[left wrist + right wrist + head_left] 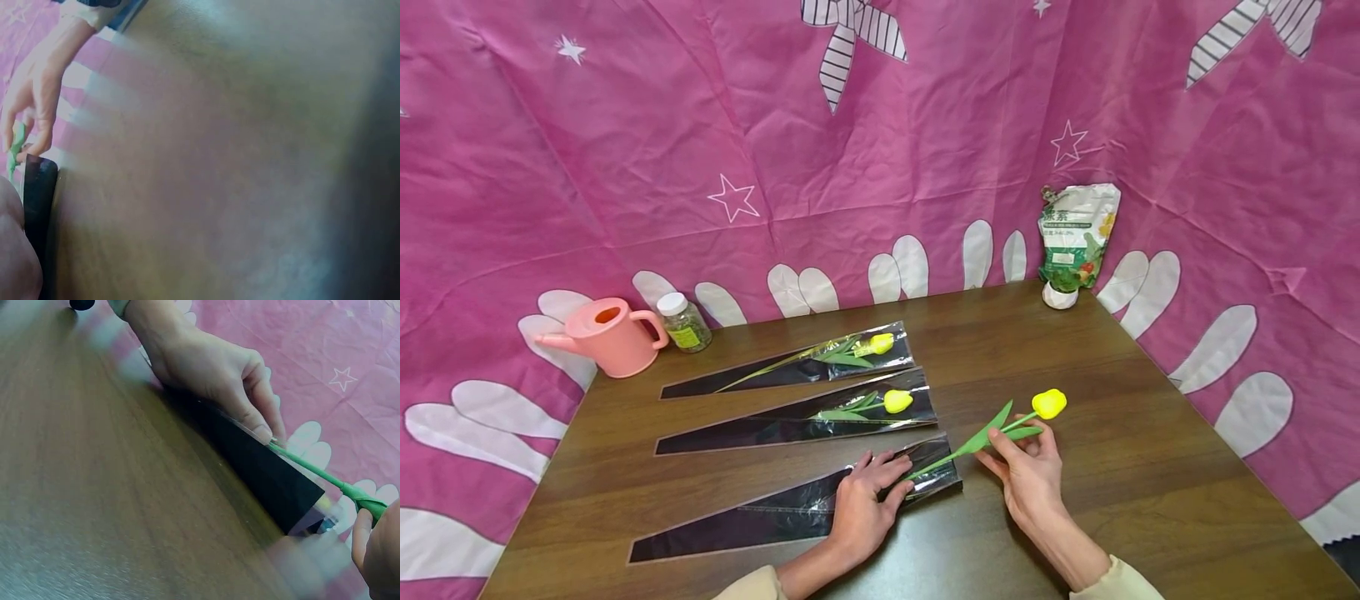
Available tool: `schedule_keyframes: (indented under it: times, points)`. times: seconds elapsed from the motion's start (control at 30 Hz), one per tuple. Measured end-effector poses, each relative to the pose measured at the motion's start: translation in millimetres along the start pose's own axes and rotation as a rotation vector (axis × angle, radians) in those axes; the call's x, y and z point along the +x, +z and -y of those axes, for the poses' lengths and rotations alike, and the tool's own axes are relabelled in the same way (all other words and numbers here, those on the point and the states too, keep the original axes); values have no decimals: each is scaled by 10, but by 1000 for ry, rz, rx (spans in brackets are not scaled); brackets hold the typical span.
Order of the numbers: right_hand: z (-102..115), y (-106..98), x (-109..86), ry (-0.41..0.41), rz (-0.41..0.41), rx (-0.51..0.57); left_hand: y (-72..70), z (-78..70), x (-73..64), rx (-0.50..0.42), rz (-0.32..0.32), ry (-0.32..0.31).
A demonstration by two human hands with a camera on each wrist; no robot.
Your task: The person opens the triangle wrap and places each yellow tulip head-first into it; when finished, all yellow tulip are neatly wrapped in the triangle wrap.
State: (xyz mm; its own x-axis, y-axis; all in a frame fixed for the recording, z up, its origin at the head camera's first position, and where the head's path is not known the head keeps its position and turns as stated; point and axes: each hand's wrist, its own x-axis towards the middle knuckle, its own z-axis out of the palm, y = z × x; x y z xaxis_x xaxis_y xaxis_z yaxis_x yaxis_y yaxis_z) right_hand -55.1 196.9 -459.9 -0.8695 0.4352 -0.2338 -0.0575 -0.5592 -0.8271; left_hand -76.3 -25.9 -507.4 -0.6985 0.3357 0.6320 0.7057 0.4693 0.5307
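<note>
A yellow artificial tulip point(1049, 404) with green leaves is pinched by my right hand point(1033, 471) near its leaves. Its stem point(306, 464) slants down to the left, over the mouth of the nearest black flower sleeve point(730, 521). My left hand point(867, 504) rests on that sleeve near its wide end, fingers spread, the thumb beside the stem's lower end. In the right wrist view, the clear front of the sleeve stands a little apart from its black back point(269, 481) at the mouth. The left wrist view shows mostly tabletop, with my right hand point(40, 94) at the left edge.
Two more black sleeves, the middle one point(730, 433) and the far one point(700, 386), lie behind, each with a yellow tulip inside. A pink watering can point(621, 346) and a lidded jar point(685, 325) stand back left. A fertilizer bag point(1078, 233) and small white pot point(1060, 296) stand back right.
</note>
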Motion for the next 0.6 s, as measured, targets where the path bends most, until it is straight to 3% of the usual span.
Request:
schedule_keyframes:
  times: [0.4,0.6]
  points:
    - [-79,-30,-33,31,48,53,-12,-18,16,-49,-33,16]
    - [-114,-54,-13,24,92,-25,-28,-30,38,-68,-35,0]
